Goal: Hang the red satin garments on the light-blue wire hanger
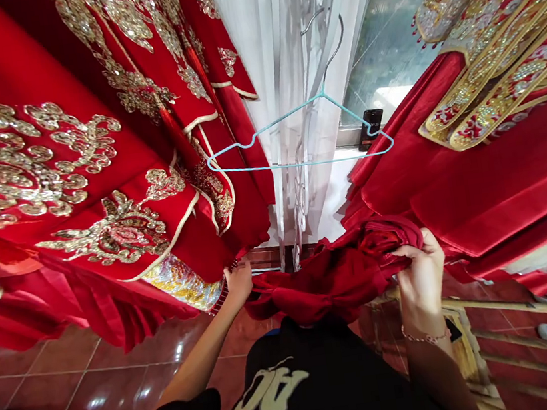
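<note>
A bunched length of dark red cloth (329, 285) stretches across in front of my body. My right hand (420, 269) is closed on its gathered, rolled end, thumb on top, with a beaded bracelet at the wrist. At the cloth's left end, my left hand (239, 283) is closed on the fabric, its fingertips partly hidden. It is right beside the hem of a red garment with gold and silver embroidery (120, 228). Above the cloth hangs a light blue hanger (303, 162) with nothing on it.
More red embroidered garments (504, 87) hang on the right. Behind the hanger are white curtains (237, 8) and a window with a phone (371, 128) at its lower edge. A wooden chair or rack (519, 307) stands at lower right over the red tiled floor (120, 380).
</note>
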`<state>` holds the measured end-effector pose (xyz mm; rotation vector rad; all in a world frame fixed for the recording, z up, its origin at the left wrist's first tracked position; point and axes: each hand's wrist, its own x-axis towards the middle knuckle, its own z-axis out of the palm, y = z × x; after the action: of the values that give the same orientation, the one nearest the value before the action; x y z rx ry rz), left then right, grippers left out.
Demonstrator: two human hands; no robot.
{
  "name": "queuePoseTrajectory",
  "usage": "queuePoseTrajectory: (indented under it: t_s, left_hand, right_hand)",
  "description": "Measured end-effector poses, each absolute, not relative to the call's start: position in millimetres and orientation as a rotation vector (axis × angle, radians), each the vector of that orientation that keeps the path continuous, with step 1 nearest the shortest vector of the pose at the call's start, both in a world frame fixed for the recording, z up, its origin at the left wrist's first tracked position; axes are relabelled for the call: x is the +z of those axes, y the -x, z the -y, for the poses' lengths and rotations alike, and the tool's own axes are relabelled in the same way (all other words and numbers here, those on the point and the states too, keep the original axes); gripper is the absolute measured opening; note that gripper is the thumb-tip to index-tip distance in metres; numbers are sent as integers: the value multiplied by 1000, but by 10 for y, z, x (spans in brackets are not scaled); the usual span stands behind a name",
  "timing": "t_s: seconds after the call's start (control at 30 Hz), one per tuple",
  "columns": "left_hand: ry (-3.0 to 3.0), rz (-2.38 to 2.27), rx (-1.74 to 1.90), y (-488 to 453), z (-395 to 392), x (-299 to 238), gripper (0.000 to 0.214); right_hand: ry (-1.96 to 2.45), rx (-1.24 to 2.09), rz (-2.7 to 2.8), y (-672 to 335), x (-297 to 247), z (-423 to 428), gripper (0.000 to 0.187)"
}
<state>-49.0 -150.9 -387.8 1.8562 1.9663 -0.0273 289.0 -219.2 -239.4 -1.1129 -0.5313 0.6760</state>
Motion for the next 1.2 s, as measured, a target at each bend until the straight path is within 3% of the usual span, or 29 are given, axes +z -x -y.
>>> queuePoseTrajectory:
  t_s: [0.2, 0.5, 0.77, 0.87, 1.03, 1.2]
  left_hand:
    - [-1658, -1967, 236, 643, 1305, -3837, 12]
    - [-1449, -1669, 725, 221, 1340, -3694, 10]
    - [-946, -1283, 722, 153, 1238, -3626, 7]
    - [-831, -1157, 761, 115, 1359, -3557, 12]
    - [-621, -814, 840, -349, 1724, -3351, 38]
    - [-813, -698, 1171, -956, 1956, -3194, 43]
  right_hand:
    - [1124, 632, 536, -2941, -2418, 2208, 24]
    - [1098, 672, 541, -2808, -2494, 2201, 24]
    - [1115, 691, 592, -2781, -2563, 2223, 21]
    - [1135, 704, 580, -2780, -2534, 2224, 22]
    - [1090, 865, 567, -2669, -2480, 2202, 23]
    - [1024, 1073, 516, -2452, -2496, 2210, 30]
